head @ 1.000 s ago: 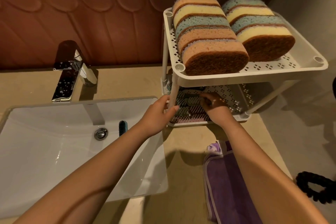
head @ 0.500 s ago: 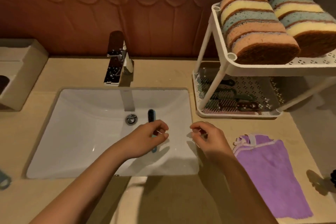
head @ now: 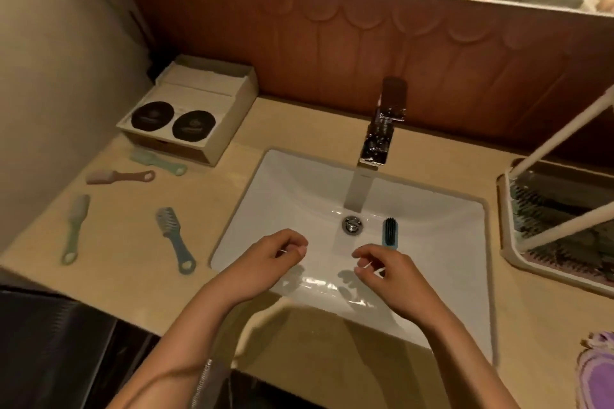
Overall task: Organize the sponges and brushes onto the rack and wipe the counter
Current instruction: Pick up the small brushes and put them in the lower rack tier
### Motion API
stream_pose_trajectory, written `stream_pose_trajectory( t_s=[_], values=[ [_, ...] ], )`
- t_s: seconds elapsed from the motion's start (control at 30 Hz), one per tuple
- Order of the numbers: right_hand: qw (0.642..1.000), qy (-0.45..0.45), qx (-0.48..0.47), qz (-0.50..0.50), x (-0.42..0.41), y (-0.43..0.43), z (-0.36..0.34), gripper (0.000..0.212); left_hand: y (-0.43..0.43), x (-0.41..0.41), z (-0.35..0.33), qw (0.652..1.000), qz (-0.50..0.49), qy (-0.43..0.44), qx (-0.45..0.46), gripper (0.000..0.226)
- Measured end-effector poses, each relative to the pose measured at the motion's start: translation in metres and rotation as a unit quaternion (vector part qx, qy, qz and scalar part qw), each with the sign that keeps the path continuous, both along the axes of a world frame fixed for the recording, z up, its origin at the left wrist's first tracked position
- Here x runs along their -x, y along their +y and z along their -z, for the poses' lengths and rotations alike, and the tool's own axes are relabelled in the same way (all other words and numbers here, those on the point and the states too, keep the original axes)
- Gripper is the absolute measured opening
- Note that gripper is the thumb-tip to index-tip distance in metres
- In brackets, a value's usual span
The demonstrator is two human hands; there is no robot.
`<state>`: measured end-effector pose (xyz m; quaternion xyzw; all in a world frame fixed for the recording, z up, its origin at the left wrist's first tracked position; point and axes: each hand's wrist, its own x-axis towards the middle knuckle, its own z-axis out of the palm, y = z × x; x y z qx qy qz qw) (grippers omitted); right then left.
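Observation:
My left hand [head: 265, 264] and my right hand [head: 387, 276] hover over the white sink [head: 442, 309], fingers loosely curled and holding nothing. A blue brush [head: 389, 231] lies in the basin beside the drain, just beyond my right fingers. Several brushes lie on the counter to the left: a grey-blue one [head: 174, 239], a pale green one [head: 74, 227], a pink one [head: 118, 176] and a mint one [head: 156, 159]. The white rack [head: 564, 219] stands at the right edge, its lower shelf holding several brushes. A purple cloth [head: 598, 372] shows at the bottom right.
A chrome faucet [head: 382, 129] rises behind the sink. A cream box [head: 189, 109] with two dark round items sits at the back left against the wall. The beige counter [head: 299, 352] ends in a front edge near me, with a dark surface below.
Both hands drew back from the rack's lower shelf to above the sink. My view swung left, bringing the left counter's brushes and the box into sight.

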<state>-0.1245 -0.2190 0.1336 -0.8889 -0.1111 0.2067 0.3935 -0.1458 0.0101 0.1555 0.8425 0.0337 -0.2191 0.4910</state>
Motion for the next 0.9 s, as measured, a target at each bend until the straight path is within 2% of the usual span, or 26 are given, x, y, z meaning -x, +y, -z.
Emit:
stream_pose_trajectory(
  t_s=[0.27, 0.47, 0.53, 0.77, 0.9],
  values=[
    [0.990, 0.032, 0.029, -0.132, -0.015, 0.119, 0.008, 0.020, 0.093, 0.023, 0.026, 0.993, -0.114, 0.016, -0.031, 0.011],
    [0.976, 0.006, 0.105, -0.192, -0.017, 0.212, 0.019, 0.028, 0.160, 0.038, 0.047, 0.974, -0.219, 0.037, -0.046, 0.014],
    [0.969, -0.008, 0.136, -0.204, -0.019, 0.245, 0.021, 0.029, 0.183, 0.044, 0.052, 0.962, -0.259, 0.038, -0.080, 0.007],
    [0.949, -0.050, 0.248, -0.189, -0.031, 0.312, 0.032, 0.028, 0.249, 0.052, 0.056, 0.891, -0.423, -0.003, -0.165, 0.016],
    [0.932, -0.073, 0.289, -0.206, -0.030, 0.330, 0.040, 0.029, 0.280, 0.050, 0.062, 0.855, -0.458, -0.003, -0.241, 0.020]
  ],
)
